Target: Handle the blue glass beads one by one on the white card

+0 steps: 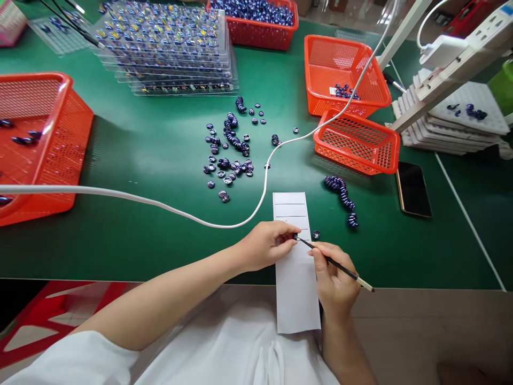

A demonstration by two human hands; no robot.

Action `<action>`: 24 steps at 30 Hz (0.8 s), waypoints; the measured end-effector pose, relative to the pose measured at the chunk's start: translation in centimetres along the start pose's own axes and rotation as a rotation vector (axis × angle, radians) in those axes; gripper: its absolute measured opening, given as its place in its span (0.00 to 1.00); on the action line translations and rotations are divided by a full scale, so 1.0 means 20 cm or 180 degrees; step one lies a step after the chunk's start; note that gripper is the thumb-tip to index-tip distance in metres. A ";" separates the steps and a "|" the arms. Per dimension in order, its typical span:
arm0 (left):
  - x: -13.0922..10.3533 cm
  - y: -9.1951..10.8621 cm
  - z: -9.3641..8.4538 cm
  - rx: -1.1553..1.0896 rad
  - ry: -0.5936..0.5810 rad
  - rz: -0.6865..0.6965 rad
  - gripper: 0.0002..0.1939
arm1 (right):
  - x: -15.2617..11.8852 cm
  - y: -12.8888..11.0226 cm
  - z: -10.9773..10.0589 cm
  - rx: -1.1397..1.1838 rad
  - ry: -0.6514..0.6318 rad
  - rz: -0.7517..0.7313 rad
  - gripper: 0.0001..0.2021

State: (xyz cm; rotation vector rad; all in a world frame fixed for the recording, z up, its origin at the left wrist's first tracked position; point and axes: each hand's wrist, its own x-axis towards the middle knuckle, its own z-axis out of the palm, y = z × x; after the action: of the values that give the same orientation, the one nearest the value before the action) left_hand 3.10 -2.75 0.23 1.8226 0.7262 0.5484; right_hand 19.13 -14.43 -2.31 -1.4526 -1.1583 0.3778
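My left hand (262, 245) pinches a small dark, shiny round piece (295, 236) between thumb and fingertips, above a white paper strip (297, 299) with ruled lines. In my right hand (336, 280) is a thin paintbrush (348, 271) with a dark handle and a pale end, held like a pen. Its tip meets or nearly meets the piece; fingers partly hide the contact. One loose round piece (316, 235) lies right of the paper. Farther right, a curved row of similar pieces (340, 193) rests on the green table (160, 144).
A white cable (192, 218) crosses the table beyond my hands. Loose dark pieces (230, 166) lie scattered in the middle. Orange baskets (356, 141) and a phone (414, 190) are at right, another orange basket (60, 144) at left. Stacked clear trays (168, 48) stand behind.
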 end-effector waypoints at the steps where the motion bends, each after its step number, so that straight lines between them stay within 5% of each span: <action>1: 0.00 0.00 0.00 -0.0021 0.0004 -0.0027 0.14 | 0.00 0.00 0.00 0.0013 -0.0030 -0.0055 0.07; 9: 0.00 0.00 0.01 -0.0027 0.0069 -0.0141 0.14 | 0.00 -0.01 0.01 0.0292 0.0305 0.0246 0.06; 24: 0.00 0.01 0.02 -0.0043 0.0142 -0.0042 0.13 | 0.03 -0.04 0.01 -0.0282 0.0001 0.0324 0.02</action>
State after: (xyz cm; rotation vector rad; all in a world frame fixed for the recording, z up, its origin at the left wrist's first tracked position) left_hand 3.41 -3.15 0.31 1.7970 0.7623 0.5855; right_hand 18.94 -14.06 -1.41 -1.5931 -1.1156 0.4007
